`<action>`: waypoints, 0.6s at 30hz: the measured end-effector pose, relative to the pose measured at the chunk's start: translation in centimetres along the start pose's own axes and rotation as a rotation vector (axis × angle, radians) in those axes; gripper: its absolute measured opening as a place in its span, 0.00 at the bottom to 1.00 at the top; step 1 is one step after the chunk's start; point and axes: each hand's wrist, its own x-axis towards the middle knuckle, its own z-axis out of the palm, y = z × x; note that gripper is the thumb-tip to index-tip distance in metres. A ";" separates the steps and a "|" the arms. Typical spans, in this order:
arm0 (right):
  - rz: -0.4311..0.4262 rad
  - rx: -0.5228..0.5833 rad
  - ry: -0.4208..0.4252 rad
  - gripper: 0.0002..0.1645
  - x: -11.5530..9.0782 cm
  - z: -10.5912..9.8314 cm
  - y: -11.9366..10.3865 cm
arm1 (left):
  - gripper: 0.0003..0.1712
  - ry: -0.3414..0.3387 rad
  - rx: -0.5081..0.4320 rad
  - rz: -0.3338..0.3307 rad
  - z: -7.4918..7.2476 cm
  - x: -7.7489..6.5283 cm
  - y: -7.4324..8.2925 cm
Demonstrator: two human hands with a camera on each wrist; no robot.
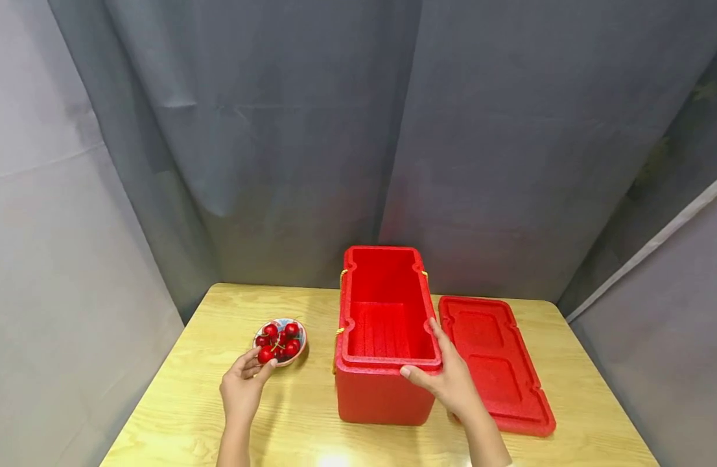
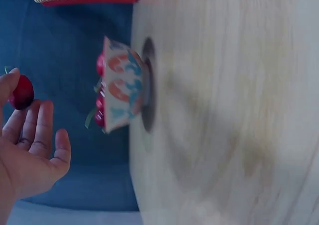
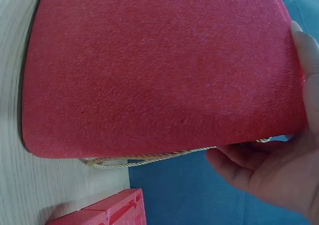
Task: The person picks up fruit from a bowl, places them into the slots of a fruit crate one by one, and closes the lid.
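My left hand (image 1: 242, 389) pinches a red cherry (image 2: 21, 92) between thumb and fingers, the cherry's green stem pointing up past the thumb. It holds the cherry above the near side of a small patterned bowl (image 2: 122, 85) filled with several more cherries (image 1: 285, 337). My right hand (image 1: 448, 379) grips the near right corner of a red foam box (image 1: 384, 395), thumb along the front face and the other fingers on the right side. The box stands uncovered on the table, and its inside floor shows bare.
A red lid (image 1: 498, 370) lies flat on the wooden table (image 1: 177, 389), right of the box. Thin yellow cord (image 3: 144, 159) runs along the box's side. Grey curtains (image 1: 288, 143) hang behind the table and pale ones at both sides.
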 end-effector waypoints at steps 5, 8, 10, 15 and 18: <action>0.044 0.075 -0.019 0.64 0.0 0.0 -0.2 | 0.24 -0.042 -0.058 0.070 0.9 -0.8 1.7; 0.052 0.120 -0.028 0.62 0.1 0.1 -0.1 | 0.22 -0.063 -0.105 0.099 1.5 -1.2 2.6; 0.049 0.129 -0.025 0.62 0.1 0.2 -0.1 | 0.21 -0.081 -0.137 0.111 1.9 -1.5 3.2; 0.086 0.143 -0.010 0.62 -0.2 0.4 -0.1 | 0.23 -0.136 -0.229 0.131 3.2 -2.3 4.6; 0.112 0.168 -0.006 0.63 -0.3 0.5 0.0 | 0.24 -0.159 -0.279 0.147 3.9 -2.6 5.4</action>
